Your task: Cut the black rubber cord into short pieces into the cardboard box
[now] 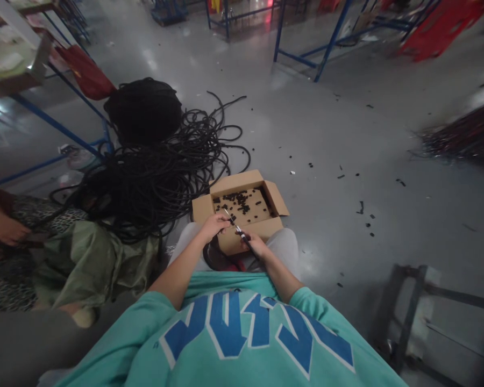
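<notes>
Over the near edge of an open cardboard box (248,236), my left hand (214,226) has its fingers closed near the thin upper end of a slim tool or cable end (239,229). What exactly the left fingers pinch is too small to make out. My right hand (256,244) is wrapped round the dark lower part of this slim piece, which has white bands. Inside the box many small black pieces (242,201) lie scattered on the cardboard.
A large heap of black tubing (145,172) and a black roll (143,110) lie left of the box. A co-worker's hand (8,228) shows at far left. Blue-framed tables (60,124) stand around; a metal frame (411,312) is at lower right. Small scraps dot the floor.
</notes>
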The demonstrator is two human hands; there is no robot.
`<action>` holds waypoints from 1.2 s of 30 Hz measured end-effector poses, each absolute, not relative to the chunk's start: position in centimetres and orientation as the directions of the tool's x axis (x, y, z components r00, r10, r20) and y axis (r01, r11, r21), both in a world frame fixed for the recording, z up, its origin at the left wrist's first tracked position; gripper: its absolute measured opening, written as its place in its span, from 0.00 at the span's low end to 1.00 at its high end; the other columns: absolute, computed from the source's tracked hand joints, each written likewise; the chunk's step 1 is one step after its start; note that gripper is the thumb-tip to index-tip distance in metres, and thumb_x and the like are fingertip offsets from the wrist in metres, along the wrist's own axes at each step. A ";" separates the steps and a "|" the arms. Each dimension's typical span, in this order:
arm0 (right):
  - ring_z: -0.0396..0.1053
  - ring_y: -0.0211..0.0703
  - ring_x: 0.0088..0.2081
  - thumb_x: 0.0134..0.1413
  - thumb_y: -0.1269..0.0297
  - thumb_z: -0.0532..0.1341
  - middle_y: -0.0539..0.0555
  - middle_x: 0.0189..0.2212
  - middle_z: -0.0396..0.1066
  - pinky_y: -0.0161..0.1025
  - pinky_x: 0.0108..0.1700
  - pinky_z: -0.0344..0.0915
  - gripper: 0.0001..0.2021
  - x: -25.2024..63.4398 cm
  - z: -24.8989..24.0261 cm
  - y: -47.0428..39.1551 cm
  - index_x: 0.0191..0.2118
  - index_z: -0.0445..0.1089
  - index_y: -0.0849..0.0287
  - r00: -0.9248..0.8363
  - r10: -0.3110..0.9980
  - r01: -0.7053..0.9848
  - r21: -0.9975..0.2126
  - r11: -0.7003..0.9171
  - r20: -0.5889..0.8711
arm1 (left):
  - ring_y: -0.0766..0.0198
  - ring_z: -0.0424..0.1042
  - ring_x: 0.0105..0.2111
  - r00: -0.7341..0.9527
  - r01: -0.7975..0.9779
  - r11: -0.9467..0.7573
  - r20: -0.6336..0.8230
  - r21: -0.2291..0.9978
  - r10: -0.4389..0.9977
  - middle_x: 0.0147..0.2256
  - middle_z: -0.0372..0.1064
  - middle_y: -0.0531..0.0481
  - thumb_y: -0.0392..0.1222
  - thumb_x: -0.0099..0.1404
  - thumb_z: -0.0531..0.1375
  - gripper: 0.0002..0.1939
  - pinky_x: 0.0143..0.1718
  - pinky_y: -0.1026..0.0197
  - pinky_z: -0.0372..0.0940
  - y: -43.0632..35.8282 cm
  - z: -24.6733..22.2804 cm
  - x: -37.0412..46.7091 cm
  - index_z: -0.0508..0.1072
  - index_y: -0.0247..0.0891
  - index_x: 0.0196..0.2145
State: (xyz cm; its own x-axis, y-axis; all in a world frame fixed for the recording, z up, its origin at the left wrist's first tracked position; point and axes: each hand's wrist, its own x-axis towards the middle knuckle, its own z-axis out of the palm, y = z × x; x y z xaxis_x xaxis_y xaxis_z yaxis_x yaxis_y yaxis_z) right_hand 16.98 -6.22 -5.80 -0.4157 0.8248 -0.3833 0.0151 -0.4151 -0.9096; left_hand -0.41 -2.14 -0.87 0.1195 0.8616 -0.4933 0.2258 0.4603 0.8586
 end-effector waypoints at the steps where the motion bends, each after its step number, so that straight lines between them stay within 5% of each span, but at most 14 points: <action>1: 0.56 0.33 0.22 0.29 0.72 0.59 0.45 0.19 0.62 0.31 0.25 0.53 0.24 17.0 -5.7 -6.2 0.41 0.69 0.61 -0.413 0.817 0.011 -0.899 -0.437 -0.403 | 0.74 0.58 0.13 0.118 0.224 0.464 -0.496 0.857 0.860 0.13 0.61 0.57 0.40 0.47 0.62 0.09 0.15 0.70 0.48 -2.1 -0.9 -0.5 0.66 0.33 0.25; 16: 0.51 0.27 0.11 0.26 0.74 0.57 0.39 0.10 0.56 0.29 0.16 0.47 0.27 16.8 -4.6 -6.6 0.42 0.68 0.66 -0.418 0.752 -0.054 -0.812 -0.581 -0.510 | 0.73 0.60 0.14 0.167 0.237 0.481 -0.523 0.844 0.836 0.14 0.61 0.57 0.42 0.46 0.63 0.12 0.16 0.69 0.50 -1.4 -1.3 -1.7 0.68 0.33 0.28; 29: 0.53 0.29 0.11 0.27 0.71 0.60 0.39 0.09 0.55 0.29 0.15 0.48 0.31 16.9 -5.1 -6.4 0.47 0.65 0.66 -0.446 0.735 -0.054 -0.804 -0.592 -0.511 | 0.68 0.66 0.26 0.157 0.463 0.209 -0.312 0.861 0.937 0.23 0.68 0.53 0.36 0.42 0.63 0.09 0.32 0.63 0.61 -0.3 -1.8 -2.4 0.68 0.33 0.24; 36: 0.52 0.29 0.11 0.27 0.69 0.62 0.39 0.09 0.55 0.29 0.15 0.47 0.31 16.7 -5.7 -6.4 0.47 0.66 0.65 -0.433 0.737 -0.069 -0.796 -0.601 -0.519 | 0.65 0.67 0.29 0.175 0.631 0.058 -0.215 0.774 0.961 0.26 0.69 0.51 0.33 0.44 0.61 0.06 0.35 0.61 0.61 -0.6 -2.0 -2.1 0.69 0.33 0.24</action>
